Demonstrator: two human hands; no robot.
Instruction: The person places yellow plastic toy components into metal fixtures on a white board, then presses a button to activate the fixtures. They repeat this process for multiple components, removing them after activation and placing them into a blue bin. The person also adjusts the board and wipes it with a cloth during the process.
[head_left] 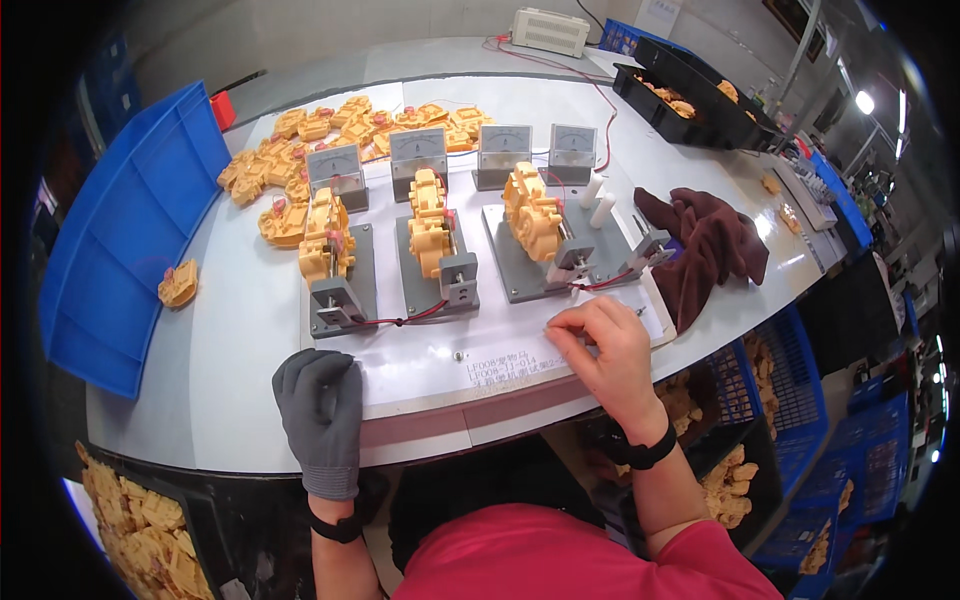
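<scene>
My left hand [318,410], in a grey glove, rests with curled fingers at the near left edge of a white board [420,380]. My bare right hand [605,345] hovers over the board's right part, its fingers bent together; nothing shows in either hand. Across the board stand grey test fixtures. Yellow plastic gear assemblies sit upright on the left fixture [362,270], the middle fixture [412,290] and the right fixture [515,285]. Nearest my right hand is a metal clamp block [570,268] with red and black wires. Behind the fixtures stand several analog meters [418,147].
More yellow assemblies [270,165] lie heaped at the back left; one single assembly [179,284] is beside a tilted blue bin [130,240]. A brown cloth [705,250] lies at right. Black trays [650,100] and a beige power unit [550,32] stand behind. Crates [730,385] crowd below right.
</scene>
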